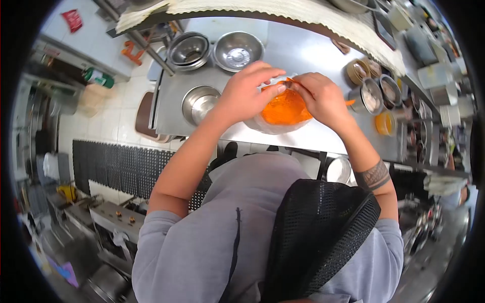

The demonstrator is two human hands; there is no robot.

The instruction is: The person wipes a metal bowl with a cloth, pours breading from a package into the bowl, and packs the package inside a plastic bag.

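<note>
A clear plastic-looking bag or lined bowl (273, 128) sits at the counter's front edge, filled with a bright orange mass (285, 108). Over its far rim, my left hand (250, 91) has thumb and fingers drawn together. From the other side, my right hand (321, 98) is closed, its fingertips meeting the left ones. A small dark and orange piece shows between the fingertips; what it is I cannot make out. Just right of my right hand, an orange tip (350, 102) sticks out; its kind is unclear.
Steel bowls (238, 51) and a nested stack (188, 50) stand at the back left, with another steel bowl (200, 103) nearer. Food tubs (371, 96) and an orange-filled container (385, 123) line the right. A shelf with a pale ribbed liner (283, 11) overhangs the back.
</note>
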